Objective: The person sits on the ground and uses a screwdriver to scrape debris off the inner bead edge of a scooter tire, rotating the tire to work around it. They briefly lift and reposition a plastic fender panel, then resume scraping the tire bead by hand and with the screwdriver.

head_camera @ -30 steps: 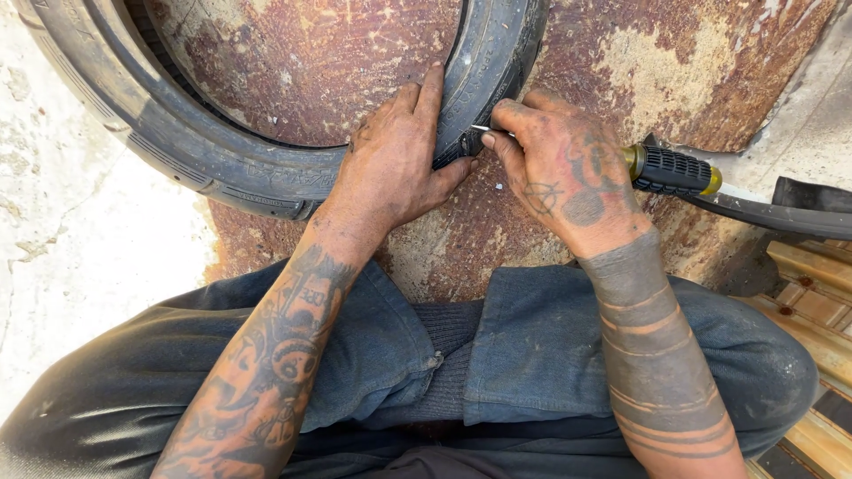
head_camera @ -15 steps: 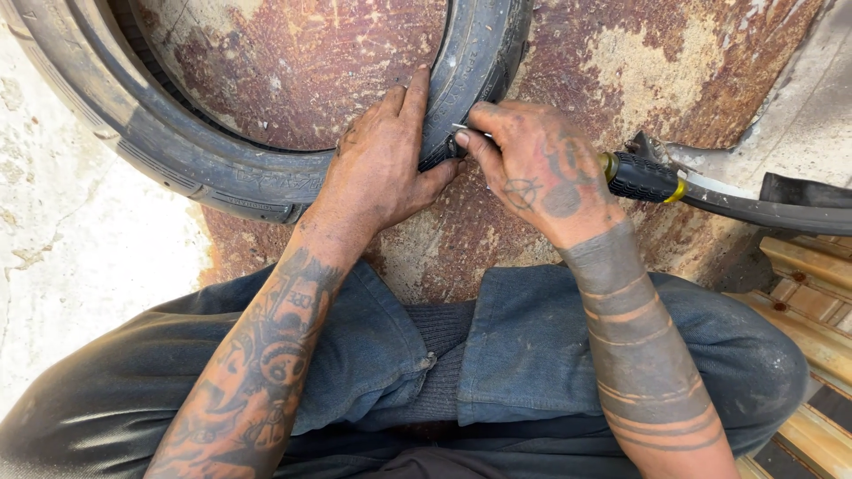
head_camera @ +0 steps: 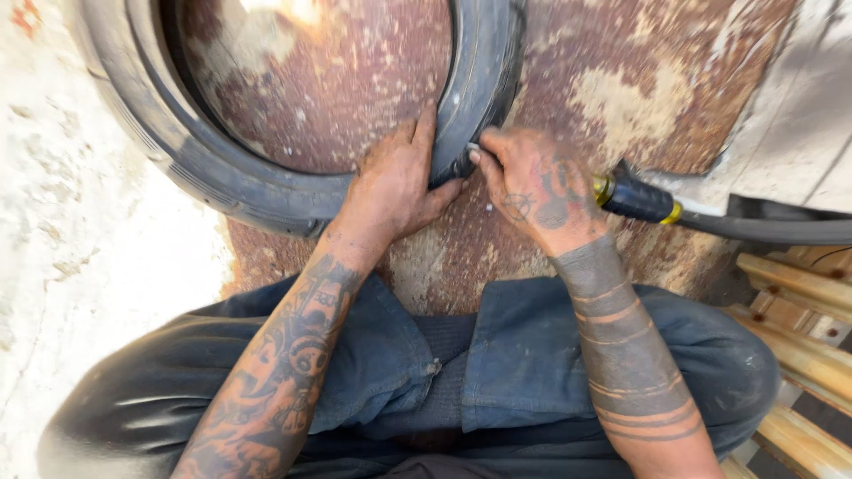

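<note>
A black rubber tyre lies flat on a rusty metal sheet. My left hand presses down on the tyre's near edge, thumb hooked under the sidewall. My right hand is closed around a tool with a black and yellow handle. The tool's metal tip meets the tyre beside my left thumb. Both forearms are tattooed and dusty.
A black hose or tube runs off to the right from the tool's handle. Wooden slats lie at the lower right. Pale rough ground lies to the left. My knees in dark trousers fill the bottom.
My right hand has pushed the tool left, closer to the tyre, so the tip now sits against the rubber. My left hand stays pressed on the tyre.
</note>
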